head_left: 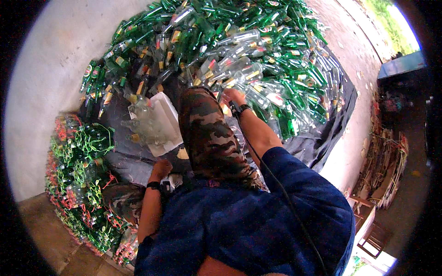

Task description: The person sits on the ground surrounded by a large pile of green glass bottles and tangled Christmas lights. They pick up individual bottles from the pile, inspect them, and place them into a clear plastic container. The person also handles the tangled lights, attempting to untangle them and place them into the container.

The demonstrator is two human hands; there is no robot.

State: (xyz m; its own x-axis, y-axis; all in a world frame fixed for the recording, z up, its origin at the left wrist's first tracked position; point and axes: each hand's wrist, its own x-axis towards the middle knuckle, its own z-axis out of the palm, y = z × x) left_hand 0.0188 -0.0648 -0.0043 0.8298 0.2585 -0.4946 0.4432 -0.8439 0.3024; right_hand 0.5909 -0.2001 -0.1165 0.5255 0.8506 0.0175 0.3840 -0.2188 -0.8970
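Note:
My right hand [234,96] reaches past my knee to the near edge of a heap of glass bottles. Its fingers are curled at a clear glass bottle [225,109] with a label, partly hidden by my leg. My left hand [161,169] is low beside my thigh, its fingers curled in; what they hold, if anything, is hidden. Just beyond it lies a white box [166,115], tilted on dark sheeting. Several clear bottles [146,122] lie together along the box's left side.
Green bottles [276,18] and clear bottles [246,71] cover the dark sheet [317,147] ahead. At left stand green bottles bundled with red and green ties [83,179]. A pale wall [60,60] rises behind them. Stacked flat bundles [386,170] and a wooden frame [368,225] are far right.

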